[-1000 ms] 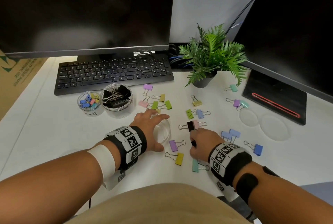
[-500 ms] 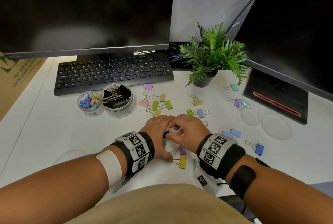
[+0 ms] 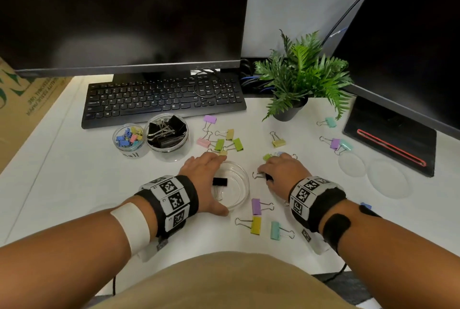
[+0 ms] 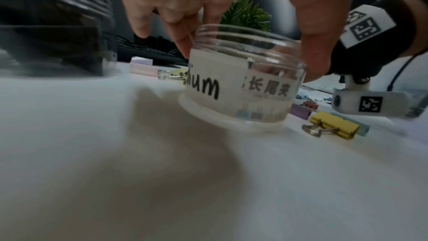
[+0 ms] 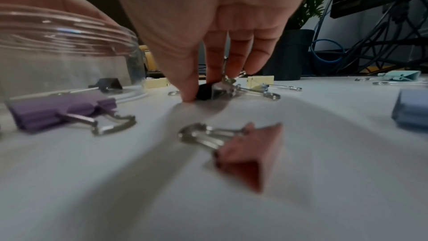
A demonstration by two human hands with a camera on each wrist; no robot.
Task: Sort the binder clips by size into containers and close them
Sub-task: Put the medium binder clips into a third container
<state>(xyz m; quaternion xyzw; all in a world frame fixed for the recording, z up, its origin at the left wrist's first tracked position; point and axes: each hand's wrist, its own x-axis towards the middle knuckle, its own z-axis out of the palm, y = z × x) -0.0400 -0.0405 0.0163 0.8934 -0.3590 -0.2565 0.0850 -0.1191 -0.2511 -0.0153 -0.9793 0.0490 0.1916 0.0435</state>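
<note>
My left hand grips a clear open jar labelled "medium", fingers on its far side and thumb on the near side. One black binder clip lies inside it. Just right of the jar, my right hand pinches a second black clip that rests on the table, thumb and fingers on its body. Several coloured medium clips lie around: purple, yellow, mint, and a pink one under my right wrist.
Behind the left hand stand a small jar of tiny coloured clips and a larger jar of big black clips. Two clear lids lie at the right. Keyboard, potted plant and monitors ring the back.
My right hand carried a black clip over the jar and let it go inside, then moved back right and took hold of another black clip. The left hand stayed on the jar.
</note>
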